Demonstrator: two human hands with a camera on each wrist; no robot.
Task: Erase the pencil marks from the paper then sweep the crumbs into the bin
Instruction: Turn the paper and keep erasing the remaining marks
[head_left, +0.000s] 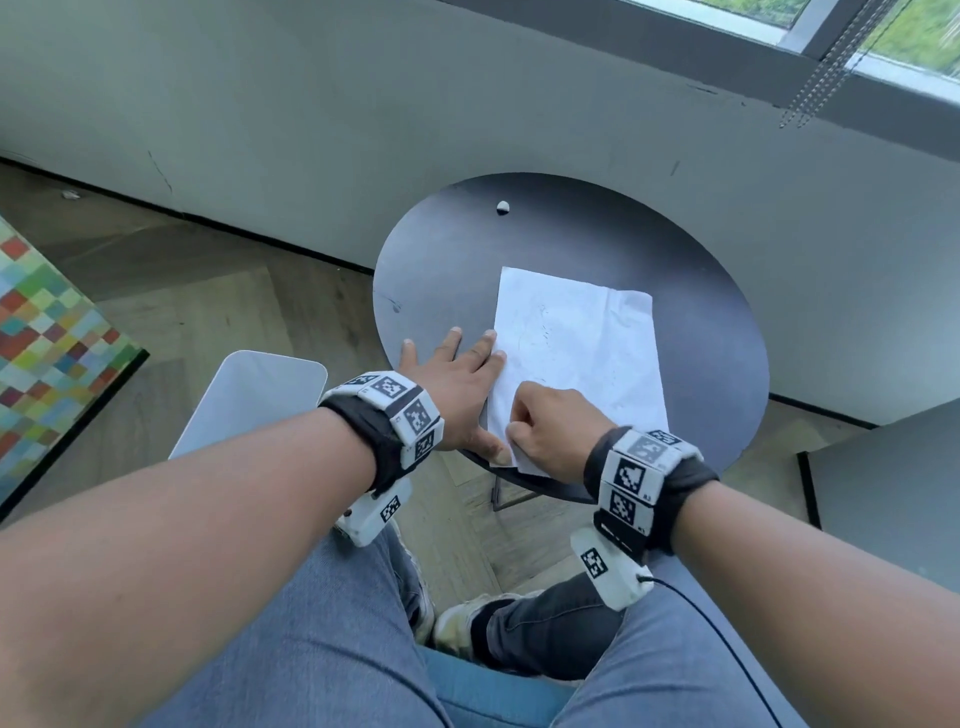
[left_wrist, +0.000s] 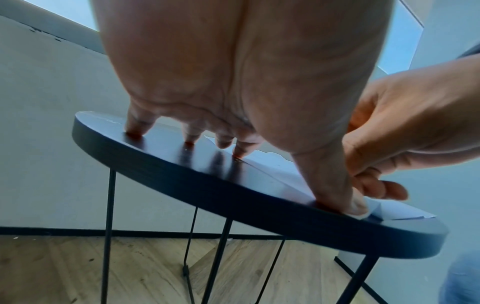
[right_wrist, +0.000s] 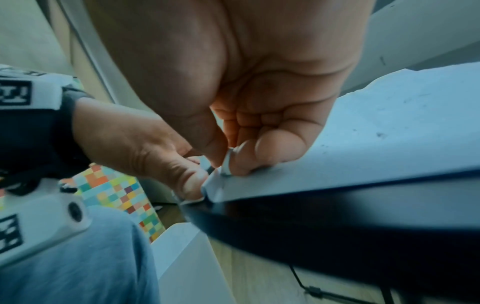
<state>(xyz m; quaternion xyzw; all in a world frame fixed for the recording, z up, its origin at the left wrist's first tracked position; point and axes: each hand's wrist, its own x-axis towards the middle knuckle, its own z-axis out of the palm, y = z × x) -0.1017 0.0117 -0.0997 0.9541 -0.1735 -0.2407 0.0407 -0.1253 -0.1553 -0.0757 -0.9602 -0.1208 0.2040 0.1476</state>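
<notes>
A creased white paper with faint pencil marks lies on a round black table. My left hand lies flat, fingers spread over the tabletop and the paper's left edge. Its thumb presses the near left corner of the paper. My right hand is curled over that same corner. Thumb and fingers of the right hand pinch a small pale eraser, whose tip touches the paper. A white bin stands on the floor left of the table.
A small white lump sits near the table's far edge. A grey wall and window run close behind the table. A chequered coloured panel stands at the far left. My knees are under the near rim, with thin black table legs below.
</notes>
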